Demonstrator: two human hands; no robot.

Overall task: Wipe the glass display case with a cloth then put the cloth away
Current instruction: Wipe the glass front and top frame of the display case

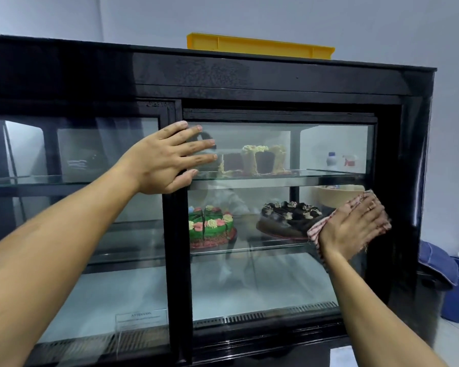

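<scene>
1. The wiping is going on right now. The right hand (354, 225) is flat, with fingers straight and close together, and it presses the cloth (319, 225) on the glass display case (276, 274).
2. The cloth is striped red and white. It sits under that hand, low on the right side of the right glass door, in front of the chocolate cake (289, 215).
3. The left hand (167, 160) is spread wide. It leans flat on the black middle bar and holds nothing.
4. I think much is left. The glass looks hazy low down, and the left door (77, 154) looks hazy too.
5. The cloth is not put away yet. That step comes last.
</scene>
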